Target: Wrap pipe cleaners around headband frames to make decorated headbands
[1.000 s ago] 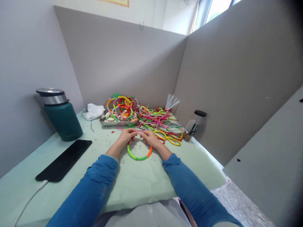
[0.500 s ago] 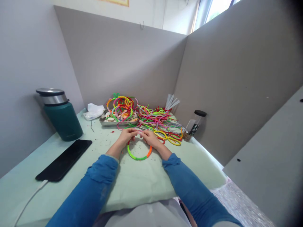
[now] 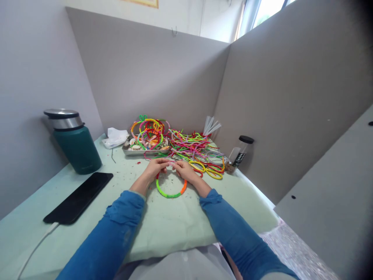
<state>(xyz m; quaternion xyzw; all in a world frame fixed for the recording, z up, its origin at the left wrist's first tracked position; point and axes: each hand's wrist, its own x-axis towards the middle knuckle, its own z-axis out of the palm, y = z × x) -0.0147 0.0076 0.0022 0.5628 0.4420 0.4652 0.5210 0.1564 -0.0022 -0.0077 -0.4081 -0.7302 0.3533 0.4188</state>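
Note:
Both hands hold the far side of a ring of coloured pipe cleaners [image 3: 169,196], close above the table. Its near arc shows lime, green and orange wraps, with a bit of red at the left. My left hand [image 3: 155,169] pinches the ring's pink upper part from the left. From the right, my right hand [image 3: 185,171] grips the same part, fingertips near those of the left. The fingers hide part of the ring. Just behind my right hand lie yellow pipe-cleaner loops [image 3: 214,174].
A metal tray [image 3: 145,152] with shells and finished pipe-cleaner rings stands behind my hands. Right of it is a heap of pipe cleaners [image 3: 192,142]. A green flask [image 3: 77,149], a phone [image 3: 80,198] on a cable, tissues [image 3: 115,137] and a black-capped jar [image 3: 240,153] stand around; grey partitions [image 3: 151,70] enclose the table.
The ring has shifted very slightly to the left. Both hands keep their hold in nearly the same place.

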